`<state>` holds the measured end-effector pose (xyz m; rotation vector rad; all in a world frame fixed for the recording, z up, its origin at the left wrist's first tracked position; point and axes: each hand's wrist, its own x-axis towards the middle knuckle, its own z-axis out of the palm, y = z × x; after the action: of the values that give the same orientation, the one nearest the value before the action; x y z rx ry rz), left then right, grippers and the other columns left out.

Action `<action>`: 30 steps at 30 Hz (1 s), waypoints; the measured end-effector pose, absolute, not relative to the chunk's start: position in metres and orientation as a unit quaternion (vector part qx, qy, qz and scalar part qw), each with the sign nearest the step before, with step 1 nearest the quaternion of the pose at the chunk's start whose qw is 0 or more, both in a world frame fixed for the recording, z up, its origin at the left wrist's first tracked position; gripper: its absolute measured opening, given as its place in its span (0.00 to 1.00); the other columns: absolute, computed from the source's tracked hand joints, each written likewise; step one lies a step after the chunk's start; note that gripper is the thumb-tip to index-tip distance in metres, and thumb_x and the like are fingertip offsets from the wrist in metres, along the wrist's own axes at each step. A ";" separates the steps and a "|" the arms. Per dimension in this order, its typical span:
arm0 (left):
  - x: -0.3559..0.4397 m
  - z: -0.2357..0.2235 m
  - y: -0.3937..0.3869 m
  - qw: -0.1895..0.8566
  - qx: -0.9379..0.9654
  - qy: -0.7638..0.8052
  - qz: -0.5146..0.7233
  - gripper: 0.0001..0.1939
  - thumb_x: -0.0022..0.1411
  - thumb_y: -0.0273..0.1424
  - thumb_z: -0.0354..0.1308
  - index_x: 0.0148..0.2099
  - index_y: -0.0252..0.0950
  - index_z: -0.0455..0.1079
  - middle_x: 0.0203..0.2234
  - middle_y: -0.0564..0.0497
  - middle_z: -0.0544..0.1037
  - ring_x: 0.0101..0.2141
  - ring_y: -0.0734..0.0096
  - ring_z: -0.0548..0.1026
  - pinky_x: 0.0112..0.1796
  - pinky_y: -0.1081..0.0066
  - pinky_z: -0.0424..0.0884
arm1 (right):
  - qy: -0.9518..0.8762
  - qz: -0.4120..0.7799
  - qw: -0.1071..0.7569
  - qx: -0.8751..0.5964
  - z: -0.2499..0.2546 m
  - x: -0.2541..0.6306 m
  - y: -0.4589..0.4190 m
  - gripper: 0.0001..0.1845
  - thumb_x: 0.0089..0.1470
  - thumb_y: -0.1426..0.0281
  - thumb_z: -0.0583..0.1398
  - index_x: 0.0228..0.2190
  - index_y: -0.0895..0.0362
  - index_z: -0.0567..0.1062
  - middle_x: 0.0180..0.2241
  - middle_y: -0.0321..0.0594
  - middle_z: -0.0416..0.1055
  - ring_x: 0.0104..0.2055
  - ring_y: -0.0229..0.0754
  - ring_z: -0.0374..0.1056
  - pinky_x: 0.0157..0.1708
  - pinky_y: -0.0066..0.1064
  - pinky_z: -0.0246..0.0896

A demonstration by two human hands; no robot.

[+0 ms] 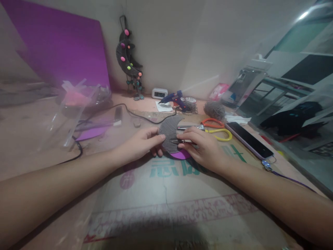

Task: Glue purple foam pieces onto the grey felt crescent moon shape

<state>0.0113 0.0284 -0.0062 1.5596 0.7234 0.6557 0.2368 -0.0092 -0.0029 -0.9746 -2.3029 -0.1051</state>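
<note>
So the gray crescent (169,133) is right in the middle, just above the cardboard (166,198) on the desk (44,159). Looks mostly done to me: gray strands cover nearly all the face that shows, while a purple section (181,155) at the bottom is bare. Can't see the back.

Left hand (142,143) has its fingers pinched on the left edge, thumb on top. Right hand (205,147) has its fingers closed around a pointed metal tool (174,141), tip against the gray face; can't tell exactly what tool.

Just past that: an orange handle (213,123) and a yellow handle (223,134), then a gray yarn ball (214,110) and blue glue gun (170,98). A dotted crescent ornament (127,62) hangs behind.
</note>
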 end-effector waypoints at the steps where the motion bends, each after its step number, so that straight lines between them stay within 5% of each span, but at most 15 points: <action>1: 0.011 -0.006 0.029 0.606 0.674 0.315 0.283 0.10 0.62 0.36 0.52 0.38 0.34 0.67 0.21 0.53 0.75 0.21 0.78 0.71 0.23 0.77 0.63 | -0.873 -0.039 0.314 -0.371 -0.003 0.237 -0.009 0.08 0.58 0.68 0.59 0.40 0.57 0.73 0.36 0.44 0.73 0.38 0.41 0.71 0.36 0.32 0.66; 30: 0.011 -0.005 0.028 0.623 0.651 0.327 0.286 0.10 0.63 0.36 0.52 0.37 0.33 0.67 0.19 0.52 0.75 0.20 0.77 0.71 0.23 0.77 0.64 | -0.868 -0.040 0.321 -0.378 -0.004 0.238 -0.010 0.09 0.59 0.69 0.58 0.41 0.57 0.73 0.36 0.44 0.71 0.37 0.42 0.69 0.35 0.32 0.65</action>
<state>0.0109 0.0284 -0.0054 1.4941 0.7502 0.6565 0.2377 -0.0104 -0.0040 -0.9934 -2.2798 -0.1047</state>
